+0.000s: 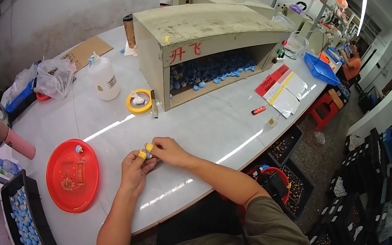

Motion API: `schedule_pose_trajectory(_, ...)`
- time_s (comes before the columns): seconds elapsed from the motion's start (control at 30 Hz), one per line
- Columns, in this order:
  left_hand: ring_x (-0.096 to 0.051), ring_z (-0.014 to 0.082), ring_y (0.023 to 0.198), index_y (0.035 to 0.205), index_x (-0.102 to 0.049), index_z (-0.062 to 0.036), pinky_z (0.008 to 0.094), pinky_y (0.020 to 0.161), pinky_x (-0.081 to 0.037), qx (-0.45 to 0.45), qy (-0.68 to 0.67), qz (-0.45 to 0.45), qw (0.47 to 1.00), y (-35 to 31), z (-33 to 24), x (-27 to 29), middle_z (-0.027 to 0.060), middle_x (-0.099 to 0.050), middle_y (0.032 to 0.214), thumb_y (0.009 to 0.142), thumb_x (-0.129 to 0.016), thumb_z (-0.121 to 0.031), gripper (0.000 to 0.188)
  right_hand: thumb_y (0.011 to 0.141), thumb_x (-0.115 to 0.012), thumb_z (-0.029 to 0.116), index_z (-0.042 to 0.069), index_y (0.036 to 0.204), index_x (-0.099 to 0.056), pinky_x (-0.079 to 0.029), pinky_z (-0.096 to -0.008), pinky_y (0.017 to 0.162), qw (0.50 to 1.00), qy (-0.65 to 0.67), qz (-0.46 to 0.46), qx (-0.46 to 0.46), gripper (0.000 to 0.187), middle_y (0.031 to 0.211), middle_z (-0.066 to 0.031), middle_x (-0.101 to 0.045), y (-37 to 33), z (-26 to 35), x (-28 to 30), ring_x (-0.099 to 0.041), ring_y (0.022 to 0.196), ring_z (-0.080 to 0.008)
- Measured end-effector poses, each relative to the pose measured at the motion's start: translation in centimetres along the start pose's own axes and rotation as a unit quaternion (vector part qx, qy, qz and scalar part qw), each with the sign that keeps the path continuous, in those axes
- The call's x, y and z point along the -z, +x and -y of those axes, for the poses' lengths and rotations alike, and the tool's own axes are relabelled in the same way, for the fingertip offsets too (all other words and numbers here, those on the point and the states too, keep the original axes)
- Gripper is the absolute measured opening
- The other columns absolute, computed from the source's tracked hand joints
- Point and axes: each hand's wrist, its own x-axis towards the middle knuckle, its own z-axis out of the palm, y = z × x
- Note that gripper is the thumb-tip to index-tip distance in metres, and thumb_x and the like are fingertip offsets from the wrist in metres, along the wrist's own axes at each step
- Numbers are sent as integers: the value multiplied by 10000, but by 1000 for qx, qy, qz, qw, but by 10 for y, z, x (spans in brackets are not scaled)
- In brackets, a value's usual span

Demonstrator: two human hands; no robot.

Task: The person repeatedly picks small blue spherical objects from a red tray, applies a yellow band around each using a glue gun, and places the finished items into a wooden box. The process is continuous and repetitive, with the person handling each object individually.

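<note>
Above the pale tabletop (189, 167), my left hand (134, 171) and my right hand (169, 151) meet with fingers pinched together. Between them is a small blue piece (148, 155), mostly hidden by the fingers, so its exact kind does not show. Yellow tape is wrapped round fingers of both hands. Left of my hands lies a red round tray (71, 190) holding one small blue-and-white piece (79, 149). A black bin (17, 182) at the lower left is filled with similar blue pieces (27, 219).
A beige open-fronted box (209, 26) with blue pieces inside stands across the table. Nearby are a white bottle (104, 79), a yellow tape roll (138, 109), a pink tumbler (18, 141) and a blue tray (321, 70). Black crates (345, 203) line the right-hand floor; other people sit farther off.
</note>
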Motion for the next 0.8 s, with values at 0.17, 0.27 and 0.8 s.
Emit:
schedule_pose_trajectory(0.17,-666,150,747,998,-605,-22,259,708,-574,-26,23,-6,999,3,7,4,83,-671,910,981,-635,-149,131,954,-518,275,23,885,-554,-462,-466,703,990,-97,-98,29,264,850,-189,-639,-9,5,-21,-608,795,-382)
schedule_pose_trajectory(0.27,-663,151,753,988,-609,-17,271,713,-580,-35,31,-1,999,6,10,7,88,-670,910,980,-635,-142,128,944,-496,225,24,882,-537,-456,-478,719,988,-96,-116,41,214,875,-189,-621,-11,4,-23,-601,828,-389)
schedule_pose_trajectory(0.8,-652,165,832,980,-603,-12,310,775,-579,-48,41,21,998,6,13,4,97,-663,962,988,-619,-138,126,924,-498,142,11,835,-469,-443,-423,684,960,-92,-224,139,161,816,-167,-533,-14,-7,-38,-529,722,-333)
